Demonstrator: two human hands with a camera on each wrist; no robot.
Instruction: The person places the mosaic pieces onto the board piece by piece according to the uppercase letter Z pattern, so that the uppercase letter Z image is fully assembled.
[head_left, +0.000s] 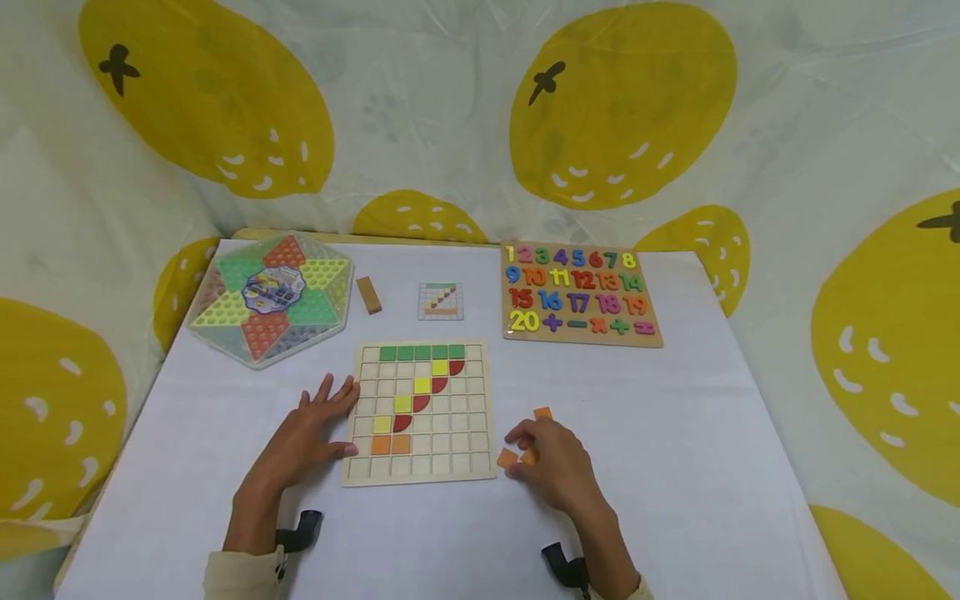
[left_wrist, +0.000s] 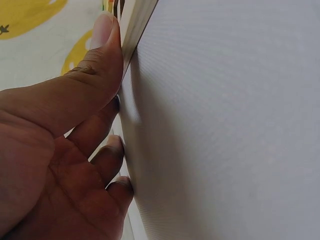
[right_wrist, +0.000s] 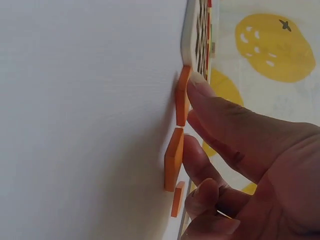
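A wooden grid board (head_left: 457,471) lies on the table with a green row at the top, a stair of yellow squares and red quarter-circles, and two orange squares (head_left: 391,444) low on the left. My left hand (head_left: 303,437) rests along the board's left edge, fingers spread and thumb (left_wrist: 102,37) against the rim. Right of the board, my right hand (head_left: 555,462) hovers low over three loose orange square tiles (head_left: 507,458). Its thumb (right_wrist: 202,87) meets the orange tile (right_wrist: 181,100) nearest the board, while the index finger stays apart from the thumb.
Behind the board lie a small pattern card (head_left: 441,302) and a narrow wooden block (head_left: 369,295). A hexagonal star game board (head_left: 322,329) is at the back left, a number puzzle board (head_left: 585,338) at the back right. A lemon-print cloth (head_left: 420,125) hangs behind the table.
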